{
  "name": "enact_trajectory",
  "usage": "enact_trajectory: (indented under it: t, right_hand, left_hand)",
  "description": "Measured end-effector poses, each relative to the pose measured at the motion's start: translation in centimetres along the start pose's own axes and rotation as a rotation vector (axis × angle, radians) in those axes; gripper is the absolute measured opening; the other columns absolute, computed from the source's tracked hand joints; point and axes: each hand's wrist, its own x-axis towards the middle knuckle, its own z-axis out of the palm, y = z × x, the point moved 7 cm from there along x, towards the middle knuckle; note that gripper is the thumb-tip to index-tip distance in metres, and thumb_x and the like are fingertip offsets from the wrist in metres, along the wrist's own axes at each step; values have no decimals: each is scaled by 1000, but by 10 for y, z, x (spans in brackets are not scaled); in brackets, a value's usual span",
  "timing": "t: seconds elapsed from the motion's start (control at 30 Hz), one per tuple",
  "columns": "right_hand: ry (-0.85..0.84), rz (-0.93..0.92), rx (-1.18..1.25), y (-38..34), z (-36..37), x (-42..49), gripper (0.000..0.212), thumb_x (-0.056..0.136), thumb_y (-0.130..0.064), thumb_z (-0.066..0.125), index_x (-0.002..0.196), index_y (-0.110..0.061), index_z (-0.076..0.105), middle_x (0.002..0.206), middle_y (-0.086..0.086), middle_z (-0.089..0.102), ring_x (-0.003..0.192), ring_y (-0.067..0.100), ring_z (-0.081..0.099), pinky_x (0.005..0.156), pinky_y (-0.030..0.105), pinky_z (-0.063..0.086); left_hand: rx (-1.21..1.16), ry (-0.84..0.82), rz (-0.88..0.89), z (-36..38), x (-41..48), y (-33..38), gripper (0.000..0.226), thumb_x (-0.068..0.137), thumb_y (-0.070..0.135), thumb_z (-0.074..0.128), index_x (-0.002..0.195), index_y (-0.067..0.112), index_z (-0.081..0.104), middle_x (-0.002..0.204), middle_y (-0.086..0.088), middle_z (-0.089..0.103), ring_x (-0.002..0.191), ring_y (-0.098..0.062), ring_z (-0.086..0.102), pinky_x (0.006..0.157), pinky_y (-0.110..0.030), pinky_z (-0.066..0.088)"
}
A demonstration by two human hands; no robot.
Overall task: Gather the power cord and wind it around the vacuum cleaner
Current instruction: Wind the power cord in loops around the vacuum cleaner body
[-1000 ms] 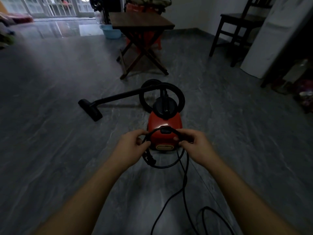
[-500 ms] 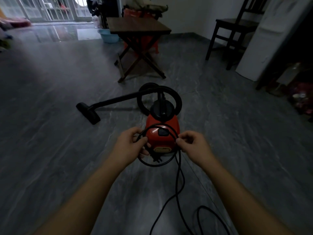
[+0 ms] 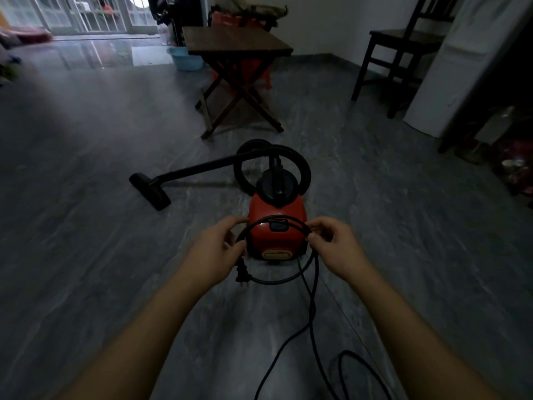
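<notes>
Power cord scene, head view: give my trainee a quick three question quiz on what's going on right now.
1. True or false: both hands hold a loop of the power cord in front of the vacuum cleaner.
2. Where does the plug hang? A) under the left hand B) under the right hand C) on the folding table
3. Fill in: the wand's floor nozzle lies to the vacuum's ____ in the picture.

Key: 1 true; 2 A; 3 left
</notes>
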Motion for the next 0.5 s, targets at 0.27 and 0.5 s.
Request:
enact_trajectory:
  t: [0.27,0.5]
  right_hand:
    - [22,-29,85,-5,-10,3,24,93,-2,57,93,-23,68,85,-5,67,80,9,62,80,31,53]
    - [-62,-61,42,-10,-10,4,21,92,-2,62,103,-17,72,100,-2,72,96,10,67,85,22,51]
  left_hand:
    - [-31,26,105,-5,3,12,45,93,9,61,120,45,59,84,4,69,59,-7,65,57,-17,51]
    - [-81,112,53,-14,9,2,35,93,9,62,119,31,66,83,3,71,64,-15,67,58,-28,58]
